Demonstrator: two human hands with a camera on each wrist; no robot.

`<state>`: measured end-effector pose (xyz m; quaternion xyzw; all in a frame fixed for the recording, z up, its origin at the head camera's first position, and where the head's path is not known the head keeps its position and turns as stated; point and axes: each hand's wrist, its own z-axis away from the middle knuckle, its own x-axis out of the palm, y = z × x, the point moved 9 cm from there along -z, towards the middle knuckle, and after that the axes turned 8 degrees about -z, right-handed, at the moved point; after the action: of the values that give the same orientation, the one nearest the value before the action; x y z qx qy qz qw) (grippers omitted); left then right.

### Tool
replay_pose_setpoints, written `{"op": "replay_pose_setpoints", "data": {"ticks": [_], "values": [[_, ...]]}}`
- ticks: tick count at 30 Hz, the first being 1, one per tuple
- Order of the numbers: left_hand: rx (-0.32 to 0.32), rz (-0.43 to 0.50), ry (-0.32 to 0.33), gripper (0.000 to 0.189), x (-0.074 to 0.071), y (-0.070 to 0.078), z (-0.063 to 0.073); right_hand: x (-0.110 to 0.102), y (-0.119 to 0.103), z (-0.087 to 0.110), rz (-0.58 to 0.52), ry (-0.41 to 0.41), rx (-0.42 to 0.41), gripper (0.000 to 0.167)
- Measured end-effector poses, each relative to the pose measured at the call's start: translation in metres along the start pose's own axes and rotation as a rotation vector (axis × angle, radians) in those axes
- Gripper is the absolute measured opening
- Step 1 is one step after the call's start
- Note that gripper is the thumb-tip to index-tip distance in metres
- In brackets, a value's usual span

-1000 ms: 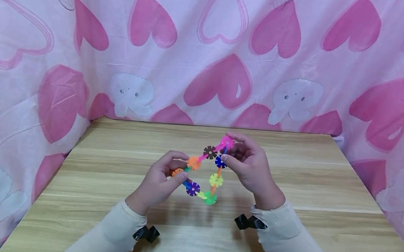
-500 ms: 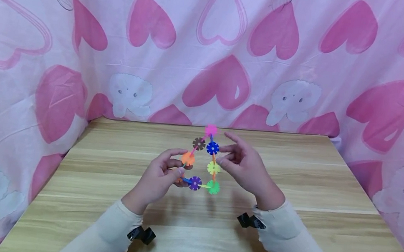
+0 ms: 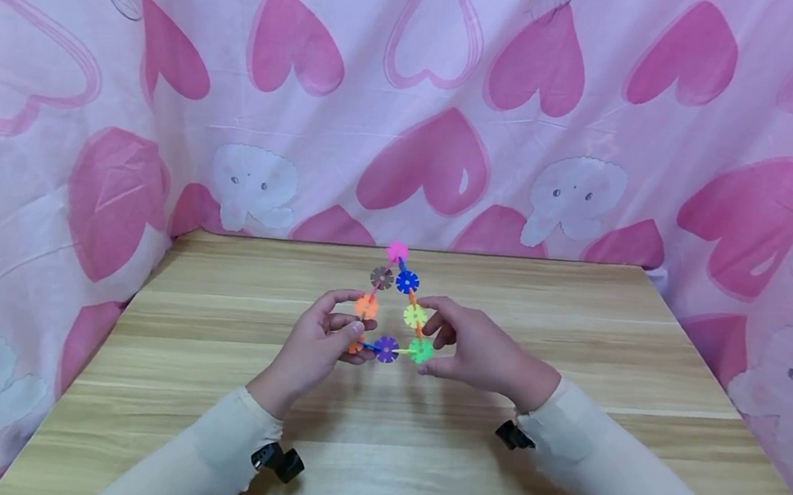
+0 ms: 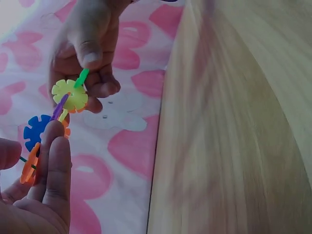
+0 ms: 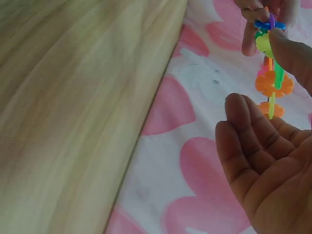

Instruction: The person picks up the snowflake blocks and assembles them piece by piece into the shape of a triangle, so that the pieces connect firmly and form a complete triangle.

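Note:
A ring of interlocking plastic snowflake discs point(image 3: 407, 282) stands upright above the table, narrowing to a pink disc point(image 3: 397, 252) at the top. My left hand point(image 3: 314, 341) pinches an orange disc at its lower left corner between thumb and fingers. On the other side, my right hand point(image 3: 476, 348) has its thumb at the green disc point(image 3: 421, 350) and its index finger beside the yellow disc point(image 3: 415, 316). In the left wrist view the right thumb meets the green disc's edge point(image 4: 82, 78). A purple disc point(image 3: 386, 349) lies midway along the bottom row.
The wood-grain table point(image 3: 199, 405) spreads beneath both hands. Behind it and at both sides hangs a pink curtain point(image 3: 352, 126) with hearts and white animal prints. Black wrist cameras point(image 3: 277, 461) sit on both sleeves.
The right hand let go of the pink and blue discs near the top, then came down to the ring's lower right side. The left hand kept its hold while the ring turned more upright.

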<state>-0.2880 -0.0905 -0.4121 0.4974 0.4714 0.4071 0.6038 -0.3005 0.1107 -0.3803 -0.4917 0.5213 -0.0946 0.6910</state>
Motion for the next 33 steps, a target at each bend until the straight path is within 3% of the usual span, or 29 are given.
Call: {"op": "replay_pose_setpoints", "data": {"ticks": [2,4,8,12,18,26,33], "values": [[-0.003,-0.033,-0.028,0.052,0.002,-0.002,-0.003,-0.002,0.005,-0.001,-0.009,0.001,0.019,0.091],[0.003,-0.132,-0.055,0.063,0.003,-0.004,-0.005,-0.004,0.012,-0.002,-0.030,-0.001,0.045,0.089],[0.032,-0.451,-0.108,0.084,0.004,-0.006,-0.008,-0.004,0.027,-0.003,-0.071,-0.030,0.065,0.085],[0.081,-0.668,-0.135,0.081,0.007,-0.007,-0.014,-0.001,0.041,-0.006,-0.086,-0.071,0.071,0.081],[0.113,-0.844,-0.188,0.078,0.018,-0.013,-0.027,0.004,0.066,-0.010,-0.068,-0.136,0.174,0.081],[0.035,-0.971,-0.255,0.077,0.030,-0.030,-0.037,0.014,0.089,-0.013,-0.018,-0.186,0.328,0.082],[0.013,-1.061,-0.272,0.081,0.036,-0.037,-0.039,0.024,0.095,-0.015,0.034,-0.202,0.407,0.082]]}}
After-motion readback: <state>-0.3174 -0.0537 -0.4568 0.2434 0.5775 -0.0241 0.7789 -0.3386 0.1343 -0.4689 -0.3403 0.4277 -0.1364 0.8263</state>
